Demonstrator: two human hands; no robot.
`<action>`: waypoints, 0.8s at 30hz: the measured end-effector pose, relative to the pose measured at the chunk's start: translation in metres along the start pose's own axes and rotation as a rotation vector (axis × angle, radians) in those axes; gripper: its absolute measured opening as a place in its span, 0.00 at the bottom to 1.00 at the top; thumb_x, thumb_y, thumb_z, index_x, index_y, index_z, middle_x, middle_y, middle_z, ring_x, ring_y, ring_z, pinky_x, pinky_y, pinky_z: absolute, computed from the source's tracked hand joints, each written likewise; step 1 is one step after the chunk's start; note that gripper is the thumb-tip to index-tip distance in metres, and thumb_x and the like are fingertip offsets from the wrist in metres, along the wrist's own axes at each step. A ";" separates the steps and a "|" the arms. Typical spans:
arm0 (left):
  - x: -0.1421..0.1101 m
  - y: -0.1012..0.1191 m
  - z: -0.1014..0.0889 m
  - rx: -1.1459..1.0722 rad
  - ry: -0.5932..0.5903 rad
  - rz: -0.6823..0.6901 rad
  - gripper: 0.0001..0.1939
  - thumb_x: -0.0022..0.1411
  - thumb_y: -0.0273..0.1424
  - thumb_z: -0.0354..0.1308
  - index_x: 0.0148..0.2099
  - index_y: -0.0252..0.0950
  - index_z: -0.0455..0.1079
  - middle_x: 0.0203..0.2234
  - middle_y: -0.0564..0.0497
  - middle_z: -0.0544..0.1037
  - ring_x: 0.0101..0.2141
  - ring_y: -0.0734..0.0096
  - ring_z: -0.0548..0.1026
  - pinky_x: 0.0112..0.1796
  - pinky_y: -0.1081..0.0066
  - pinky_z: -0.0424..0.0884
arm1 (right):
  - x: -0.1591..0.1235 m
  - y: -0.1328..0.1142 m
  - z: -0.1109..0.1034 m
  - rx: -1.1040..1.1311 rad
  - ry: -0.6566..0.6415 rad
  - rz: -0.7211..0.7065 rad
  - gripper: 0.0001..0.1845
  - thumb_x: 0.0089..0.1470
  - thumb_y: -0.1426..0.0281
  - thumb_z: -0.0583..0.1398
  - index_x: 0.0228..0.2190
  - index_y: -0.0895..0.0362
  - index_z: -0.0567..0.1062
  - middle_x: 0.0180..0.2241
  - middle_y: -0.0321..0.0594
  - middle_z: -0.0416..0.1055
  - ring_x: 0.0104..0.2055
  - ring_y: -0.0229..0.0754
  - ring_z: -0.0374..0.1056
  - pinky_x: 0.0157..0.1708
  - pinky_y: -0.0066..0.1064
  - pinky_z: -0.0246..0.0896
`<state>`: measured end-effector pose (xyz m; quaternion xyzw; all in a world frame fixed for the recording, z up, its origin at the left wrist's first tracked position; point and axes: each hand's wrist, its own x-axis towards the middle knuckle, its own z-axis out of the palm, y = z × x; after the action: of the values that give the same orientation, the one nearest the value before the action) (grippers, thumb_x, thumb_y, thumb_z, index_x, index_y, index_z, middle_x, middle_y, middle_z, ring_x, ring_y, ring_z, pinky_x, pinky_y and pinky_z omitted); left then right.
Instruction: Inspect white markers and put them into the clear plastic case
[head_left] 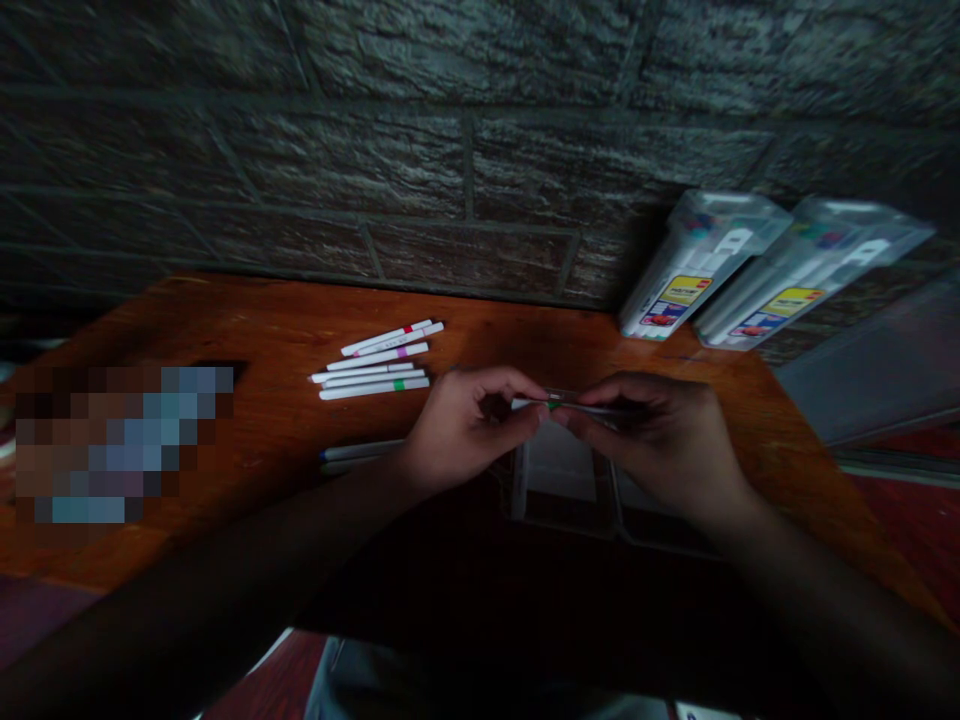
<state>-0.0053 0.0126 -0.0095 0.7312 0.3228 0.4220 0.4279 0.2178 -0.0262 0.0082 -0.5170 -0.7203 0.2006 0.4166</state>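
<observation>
My left hand [472, 425] and my right hand [664, 430] meet above the table, each with thumb and fingers pinched. Between them they hold a white marker [553, 404] level, with a green band near its middle; my fingers cover parts of it. Just below lies an open clear plastic case [519, 485], partly in shadow, with its inside hard to make out. To the left of my hands, several white markers [377, 380] with coloured bands lie in a loose group. Two more markers [352, 453] are partly hidden behind my left forearm.
Two clear marker cases [667, 290] with coloured labels stand side by side at the back right of the wooden table [262, 330]. A stone-block wall [420, 170] rises along its far edge. A pixelated patch hides something at the left.
</observation>
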 end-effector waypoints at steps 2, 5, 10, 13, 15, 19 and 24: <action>0.001 0.001 -0.001 -0.023 0.003 -0.017 0.07 0.66 0.32 0.67 0.42 0.33 0.81 0.31 0.48 0.85 0.28 0.74 0.76 0.29 0.75 0.69 | 0.001 -0.001 0.001 0.067 -0.005 0.024 0.07 0.55 0.62 0.74 0.32 0.51 0.86 0.31 0.38 0.85 0.28 0.43 0.79 0.27 0.33 0.72; 0.003 0.002 -0.002 -0.076 0.004 -0.035 0.08 0.66 0.33 0.67 0.43 0.33 0.81 0.32 0.47 0.85 0.29 0.73 0.78 0.30 0.74 0.70 | 0.004 -0.004 0.001 0.199 -0.010 0.080 0.06 0.53 0.64 0.75 0.32 0.51 0.86 0.31 0.38 0.86 0.29 0.43 0.80 0.29 0.33 0.75; 0.005 0.004 -0.004 -0.150 0.021 -0.038 0.06 0.65 0.32 0.68 0.41 0.33 0.81 0.32 0.48 0.84 0.29 0.73 0.78 0.30 0.75 0.71 | 0.008 -0.006 0.001 0.347 -0.017 0.144 0.09 0.48 0.62 0.77 0.32 0.51 0.88 0.31 0.39 0.86 0.30 0.44 0.81 0.33 0.33 0.79; 0.007 0.004 -0.004 -0.210 0.030 -0.052 0.05 0.64 0.29 0.68 0.41 0.34 0.81 0.31 0.50 0.84 0.28 0.75 0.77 0.29 0.76 0.70 | 0.010 -0.007 0.000 0.392 -0.032 0.158 0.08 0.49 0.62 0.77 0.33 0.50 0.88 0.33 0.39 0.87 0.31 0.44 0.82 0.34 0.33 0.80; 0.007 0.004 -0.004 -0.243 0.037 -0.069 0.04 0.63 0.29 0.68 0.41 0.34 0.80 0.30 0.50 0.83 0.27 0.76 0.76 0.28 0.76 0.70 | 0.011 -0.007 -0.001 0.407 -0.036 0.167 0.07 0.50 0.63 0.77 0.33 0.49 0.89 0.33 0.39 0.87 0.31 0.44 0.82 0.34 0.34 0.81; 0.008 0.005 -0.005 -0.274 0.047 -0.118 0.05 0.62 0.30 0.69 0.40 0.35 0.81 0.27 0.51 0.81 0.25 0.76 0.74 0.26 0.75 0.69 | 0.013 -0.007 -0.002 0.414 -0.026 0.174 0.05 0.50 0.66 0.76 0.32 0.48 0.89 0.32 0.38 0.87 0.31 0.43 0.81 0.34 0.34 0.80; 0.010 0.004 -0.007 -0.345 0.042 -0.155 0.06 0.60 0.32 0.70 0.39 0.35 0.81 0.26 0.52 0.80 0.24 0.76 0.72 0.26 0.74 0.69 | 0.014 -0.008 -0.003 0.450 -0.033 0.185 0.04 0.51 0.67 0.75 0.32 0.48 0.89 0.30 0.37 0.86 0.27 0.40 0.78 0.28 0.31 0.76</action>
<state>-0.0067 0.0213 -0.0003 0.6109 0.3098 0.4522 0.5712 0.2142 -0.0173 0.0214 -0.4718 -0.6136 0.4018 0.4894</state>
